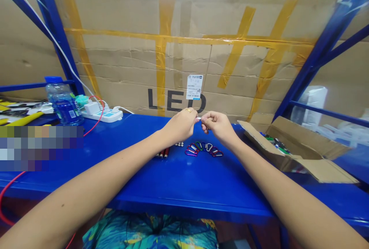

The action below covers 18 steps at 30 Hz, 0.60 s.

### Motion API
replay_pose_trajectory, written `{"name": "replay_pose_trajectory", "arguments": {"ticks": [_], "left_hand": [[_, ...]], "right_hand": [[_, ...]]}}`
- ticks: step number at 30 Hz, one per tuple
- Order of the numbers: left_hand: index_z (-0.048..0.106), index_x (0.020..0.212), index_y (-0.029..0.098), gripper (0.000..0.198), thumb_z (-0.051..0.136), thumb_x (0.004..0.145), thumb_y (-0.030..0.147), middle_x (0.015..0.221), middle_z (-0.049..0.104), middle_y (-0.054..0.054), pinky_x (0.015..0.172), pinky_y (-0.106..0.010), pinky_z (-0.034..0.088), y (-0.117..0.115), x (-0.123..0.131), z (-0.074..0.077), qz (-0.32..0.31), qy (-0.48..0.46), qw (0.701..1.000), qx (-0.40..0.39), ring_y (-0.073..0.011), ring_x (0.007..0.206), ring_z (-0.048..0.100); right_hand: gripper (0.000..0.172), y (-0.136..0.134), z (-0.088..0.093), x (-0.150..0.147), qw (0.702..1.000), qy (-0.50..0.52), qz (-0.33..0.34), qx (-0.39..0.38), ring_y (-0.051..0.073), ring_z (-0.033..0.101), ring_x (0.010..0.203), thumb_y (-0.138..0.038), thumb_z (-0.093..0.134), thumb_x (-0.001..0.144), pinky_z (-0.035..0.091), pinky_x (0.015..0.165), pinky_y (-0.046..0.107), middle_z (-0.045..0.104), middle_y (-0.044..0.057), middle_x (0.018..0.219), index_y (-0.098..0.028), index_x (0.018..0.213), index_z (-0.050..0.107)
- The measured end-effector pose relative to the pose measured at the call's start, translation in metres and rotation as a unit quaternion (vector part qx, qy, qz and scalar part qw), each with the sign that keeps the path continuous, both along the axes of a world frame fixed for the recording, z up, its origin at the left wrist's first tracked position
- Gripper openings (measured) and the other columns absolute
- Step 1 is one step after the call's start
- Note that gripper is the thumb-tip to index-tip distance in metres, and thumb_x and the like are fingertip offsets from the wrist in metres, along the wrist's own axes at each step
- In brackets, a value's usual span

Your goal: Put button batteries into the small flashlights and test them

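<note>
My left hand (182, 124) and my right hand (216, 125) meet above the blue bench (178, 180), fingers pinched together on a tiny silvery part (198, 118) held between them. Just below the hands lie several coloured carabiner clips (203, 149) in a loose row. To their left sit a few small red tubes (163, 153) and some small metal pieces (179, 144), partly hidden by my left wrist.
An open cardboard box (300, 147) with small items stands at the right. A white power strip (102, 113) with plugs and a water bottle (62, 103) stand at the back left. A taped cardboard sheet marked LED (173, 57) lines the back. A red cable (8, 187) trails left.
</note>
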<state>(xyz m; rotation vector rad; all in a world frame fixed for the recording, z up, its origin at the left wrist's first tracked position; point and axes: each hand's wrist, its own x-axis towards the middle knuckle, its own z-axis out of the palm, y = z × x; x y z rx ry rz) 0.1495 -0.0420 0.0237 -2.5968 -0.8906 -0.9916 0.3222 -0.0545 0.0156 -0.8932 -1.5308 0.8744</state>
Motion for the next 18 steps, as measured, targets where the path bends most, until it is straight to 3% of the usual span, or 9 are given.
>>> {"name": "replay_pose_trajectory", "arguments": {"ticks": [4,10,13,18], "left_hand": [[0.057,0.100,0.014,0.015,0.045,0.094,0.021,0.092,0.067,-0.011,0.074,-0.038,0.051,-0.0006,-0.0026,-0.0032,0.029,0.015,0.999,-0.025,-0.0231,0.082,0.064],[0.054,0.097,0.016,0.008,0.046,0.093,0.016,0.093,0.063,-0.008,0.079,-0.034,0.051,0.0009,-0.0026,-0.0046,-0.054,-0.023,0.998,0.002,-0.0204,0.089,0.061],[0.056,0.099,0.015,0.015,0.042,0.095,0.018,0.099,0.060,-0.010,0.088,-0.037,0.050,0.0022,0.0006,-0.0040,-0.077,-0.060,0.995,0.012,-0.0203,0.095,0.059],[0.058,0.091,0.012,0.021,0.038,0.096,0.015,0.096,0.060,-0.013,0.086,-0.038,0.050,0.0055,0.0035,-0.0047,-0.039,-0.048,0.998,-0.007,-0.0214,0.091,0.059]], "right_hand": [[0.043,0.0013,-0.0021,0.0003,1.000,-0.012,0.001,-0.022,0.010,0.050,0.042,-0.053,0.079,0.063,0.041,0.043,0.026,0.059,-0.001,0.051,-0.017,0.069,0.057],[0.045,0.0006,-0.0007,0.0011,0.999,0.006,0.018,-0.032,0.010,0.051,0.043,-0.055,0.079,0.062,0.042,0.044,0.025,0.059,-0.001,0.051,-0.017,0.068,0.056],[0.045,0.0004,0.0007,0.0019,0.999,0.018,0.018,-0.019,0.010,0.050,0.043,-0.054,0.080,0.062,0.041,0.043,0.025,0.058,-0.001,0.051,-0.017,0.070,0.056],[0.042,0.0010,0.0010,0.0029,1.000,0.002,0.005,-0.006,0.010,0.050,0.042,-0.051,0.079,0.065,0.041,0.043,0.025,0.059,-0.001,0.051,-0.017,0.070,0.056]]}}
